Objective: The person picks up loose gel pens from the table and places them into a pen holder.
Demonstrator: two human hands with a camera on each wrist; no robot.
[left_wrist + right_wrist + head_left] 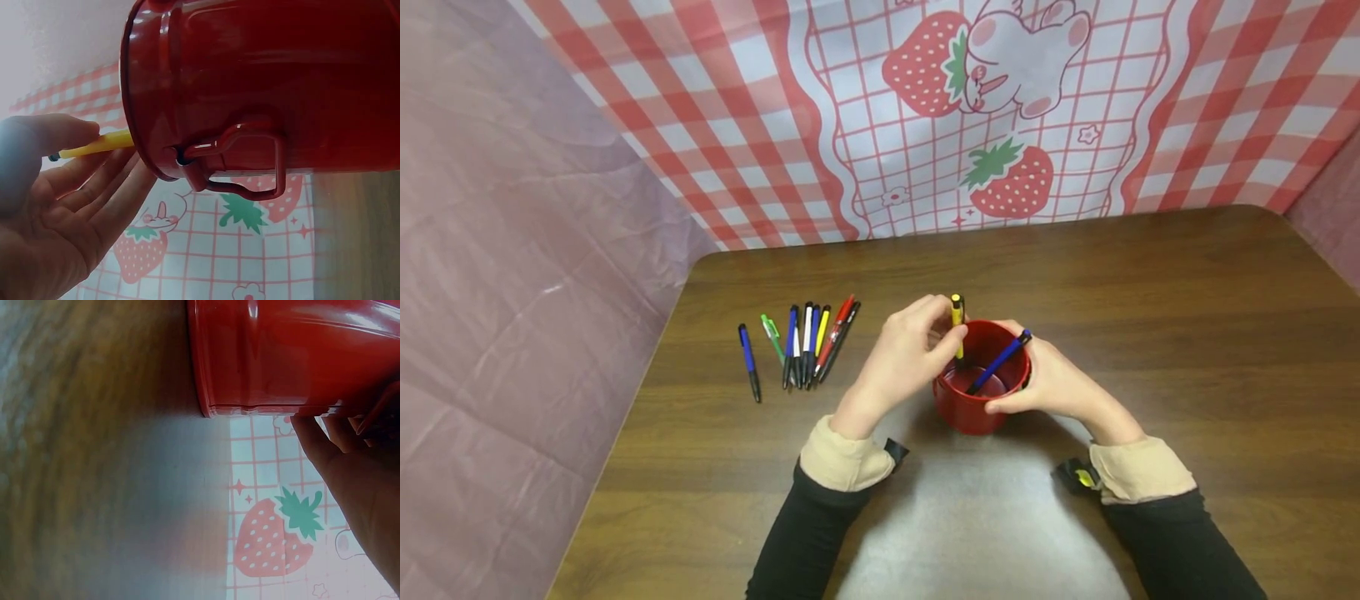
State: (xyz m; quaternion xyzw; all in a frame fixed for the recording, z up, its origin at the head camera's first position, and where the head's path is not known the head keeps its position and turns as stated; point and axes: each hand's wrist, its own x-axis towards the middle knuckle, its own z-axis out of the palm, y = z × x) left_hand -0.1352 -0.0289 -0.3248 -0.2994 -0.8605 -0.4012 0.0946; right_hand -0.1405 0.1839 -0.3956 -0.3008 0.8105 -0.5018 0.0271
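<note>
A red metal cup (973, 415) with a wire-like side handle (279, 165) stands on the table. My left hand (904, 354) pinches a yellow pen (957, 321) between thumb and fingers at the cup's left rim. The pen's lower part is inside the cup, as the left wrist view (103, 144) also has it passing over the rim. Around the cup's right side, my right hand (1060, 379) grips the wall, thumb at the near rim. A blue pen (1000, 362) leans inside the cup, its top end over the right rim.
Left of the cup lies a row of several pens, among them a green pen (771, 329), a red pen (835, 329) and a black pen (841, 340). One blue pen (748, 360) lies apart, farther left. A checked strawberry cloth (925, 192) hangs behind the wooden table (1187, 333).
</note>
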